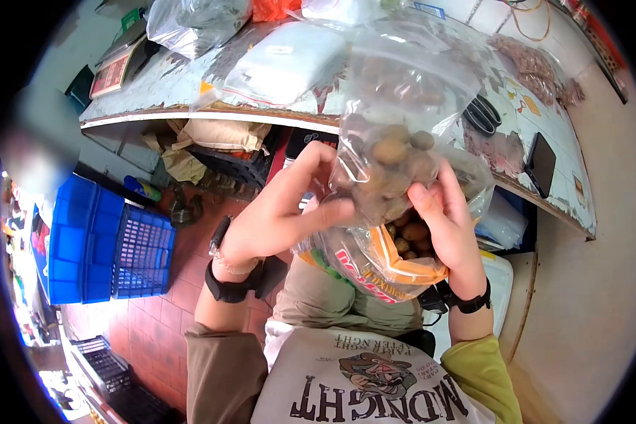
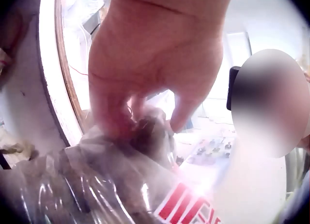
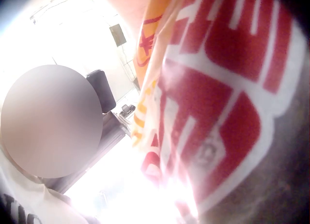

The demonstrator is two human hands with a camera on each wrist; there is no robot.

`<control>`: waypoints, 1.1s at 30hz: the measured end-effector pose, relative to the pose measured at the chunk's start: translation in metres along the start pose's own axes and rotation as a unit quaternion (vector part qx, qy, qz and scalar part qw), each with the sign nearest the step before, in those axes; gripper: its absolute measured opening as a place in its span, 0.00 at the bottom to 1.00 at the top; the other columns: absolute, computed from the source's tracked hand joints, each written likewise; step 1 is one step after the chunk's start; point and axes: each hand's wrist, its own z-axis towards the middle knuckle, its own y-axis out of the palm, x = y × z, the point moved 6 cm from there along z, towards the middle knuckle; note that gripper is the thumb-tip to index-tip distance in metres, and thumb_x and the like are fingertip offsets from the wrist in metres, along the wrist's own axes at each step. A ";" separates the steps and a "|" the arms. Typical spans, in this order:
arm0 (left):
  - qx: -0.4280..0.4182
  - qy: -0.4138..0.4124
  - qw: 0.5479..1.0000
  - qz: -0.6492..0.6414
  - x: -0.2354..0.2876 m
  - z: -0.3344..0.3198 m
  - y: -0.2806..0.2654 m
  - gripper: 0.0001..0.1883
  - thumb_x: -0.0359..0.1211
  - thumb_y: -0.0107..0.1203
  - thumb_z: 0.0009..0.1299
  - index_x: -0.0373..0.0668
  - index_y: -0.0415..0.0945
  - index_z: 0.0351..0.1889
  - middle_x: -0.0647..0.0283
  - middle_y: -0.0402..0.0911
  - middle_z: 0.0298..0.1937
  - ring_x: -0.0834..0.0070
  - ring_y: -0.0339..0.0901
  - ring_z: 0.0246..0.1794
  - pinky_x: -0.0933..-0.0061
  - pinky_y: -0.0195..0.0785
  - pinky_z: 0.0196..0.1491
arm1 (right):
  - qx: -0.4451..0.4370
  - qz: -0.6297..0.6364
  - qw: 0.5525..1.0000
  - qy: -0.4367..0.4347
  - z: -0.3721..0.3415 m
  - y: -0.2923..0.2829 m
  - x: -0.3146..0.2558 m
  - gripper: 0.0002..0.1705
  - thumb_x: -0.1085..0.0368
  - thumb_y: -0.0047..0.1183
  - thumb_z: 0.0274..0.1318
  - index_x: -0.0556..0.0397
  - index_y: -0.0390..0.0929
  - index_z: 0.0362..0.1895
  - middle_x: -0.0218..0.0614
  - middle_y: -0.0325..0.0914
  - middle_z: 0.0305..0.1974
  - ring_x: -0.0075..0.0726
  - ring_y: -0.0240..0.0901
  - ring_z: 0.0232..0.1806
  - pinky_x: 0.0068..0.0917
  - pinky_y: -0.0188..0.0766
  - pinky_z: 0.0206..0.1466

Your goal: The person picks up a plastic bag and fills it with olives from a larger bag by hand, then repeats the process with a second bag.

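Note:
A clear plastic bag (image 1: 385,159) of round brown fruits stands upright before me. My right hand (image 1: 451,222) grips its right side, thumb in front. My left hand (image 1: 283,205) is at its lower left, thumb blurred and some fingers hidden behind the plastic. In the left wrist view the left hand's (image 2: 157,59) fingers and thumb bend round a dark brown lump under plastic. Beneath, above the lap, a printed bag (image 1: 360,279) with orange trim and red lettering gapes, more fruits (image 1: 410,237) inside. Its red print (image 3: 223,88) fills much of the right wrist view.
On the worn white table (image 1: 184,85) lie a pack of clear bags (image 1: 283,67), a phone (image 1: 540,164), a dark looped object (image 1: 482,114) and a bag of reddish-brown pieces (image 1: 537,67). Blue crates (image 1: 145,251) stand on the tiled floor at left. Under the table is a dark crate (image 1: 237,162).

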 end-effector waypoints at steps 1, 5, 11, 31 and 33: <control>-0.013 -0.033 0.999 -0.011 0.000 -0.005 0.000 0.18 0.25 0.64 0.63 0.39 0.70 0.49 0.68 0.76 0.35 0.81 0.73 0.33 0.78 0.66 0.35 | 0.001 0.001 1.000 -0.002 -0.001 0.000 -0.002 0.33 0.60 0.55 0.68 0.57 0.57 0.70 0.35 0.77 0.53 0.22 0.70 0.51 0.22 0.63 0.57; -0.009 -0.082 0.996 -0.019 -0.008 -0.015 0.003 0.24 0.23 0.67 0.58 0.38 0.68 0.51 0.66 0.76 0.41 0.81 0.74 0.38 0.78 0.69 0.41 | 0.002 -0.033 0.999 0.020 -0.003 -0.001 -0.005 0.32 0.60 0.55 0.67 0.55 0.59 0.69 0.30 0.78 0.49 0.17 0.67 0.46 0.17 0.62 0.50; 0.057 -0.074 0.989 -0.116 -0.012 -0.029 0.012 0.27 0.18 0.62 0.56 0.38 0.66 0.53 0.67 0.73 0.49 0.81 0.70 0.50 0.75 0.65 0.56 | 0.010 -0.014 1.000 0.021 -0.003 0.000 0.003 0.30 0.60 0.55 0.67 0.55 0.60 0.68 0.22 0.74 0.36 0.12 0.60 0.34 0.13 0.57 0.39; 0.168 -0.017 0.985 -0.026 0.011 -0.011 0.024 0.35 0.20 0.65 0.59 0.37 0.60 0.63 0.60 0.70 0.57 0.72 0.69 0.59 0.69 0.62 0.63 | 0.016 -0.050 0.998 0.016 -0.006 -0.004 0.000 0.31 0.64 0.61 0.62 0.53 0.63 0.66 0.16 0.55 0.22 0.11 0.48 0.25 0.14 0.48 0.29; 0.162 -0.006 0.987 0.008 0.007 -0.015 0.020 0.36 0.21 0.66 0.58 0.38 0.62 0.64 0.60 0.69 0.61 0.73 0.68 0.62 0.70 0.62 0.62 | 0.012 0.015 1.000 0.012 -0.004 -0.002 0.003 0.31 0.64 0.60 0.62 0.54 0.62 0.66 0.16 0.56 0.22 0.11 0.49 0.25 0.14 0.48 0.29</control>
